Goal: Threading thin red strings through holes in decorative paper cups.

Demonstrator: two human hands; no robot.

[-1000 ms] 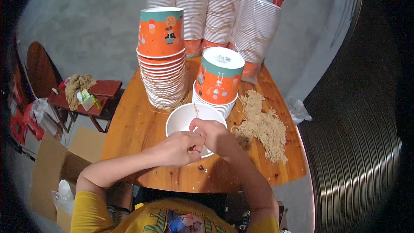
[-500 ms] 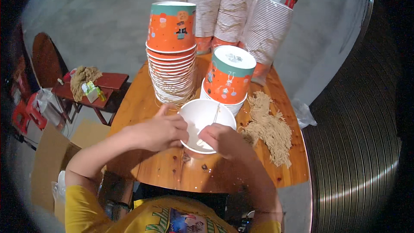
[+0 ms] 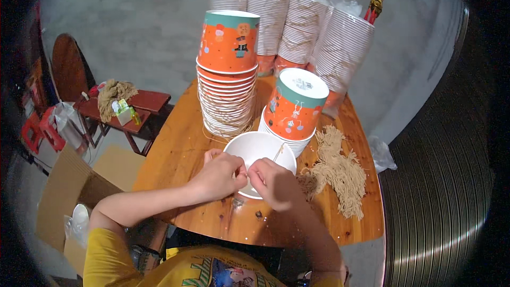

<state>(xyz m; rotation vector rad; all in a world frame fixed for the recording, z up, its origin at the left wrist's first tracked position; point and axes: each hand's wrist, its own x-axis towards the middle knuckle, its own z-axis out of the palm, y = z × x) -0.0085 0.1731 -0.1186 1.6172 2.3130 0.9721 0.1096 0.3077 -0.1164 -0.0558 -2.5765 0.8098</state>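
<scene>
A white paper tub [image 3: 255,146] lies on the wooden table with its mouth toward me, and a thin strand-like piece [image 3: 279,151] shows inside its right side. Over the tub's near part, my left hand [image 3: 219,178] and my right hand [image 3: 274,182] meet with fingertips pinched. Whatever is between the fingers is too small to make out. Just behind, an upside-down stack of orange and green paper tubs [image 3: 296,109] stands to the right. A taller inverted stack [image 3: 228,48] at its left has tan strings looped around its lower rims.
A bundle of tan strings [image 3: 342,172] lies on the wooden table [image 3: 207,218] to the right. Several plastic-wrapped tub stacks [image 3: 300,26] line the back. At left are a red bench [image 3: 151,100] and an open cardboard box [image 3: 58,196]. A ribbed shutter [image 3: 435,180] stands at right.
Both hands have come together over the tub, fingertips meeting, where they were apart inside its rim. The whole view has shifted slightly, so everything sits a little lower and to the right.
</scene>
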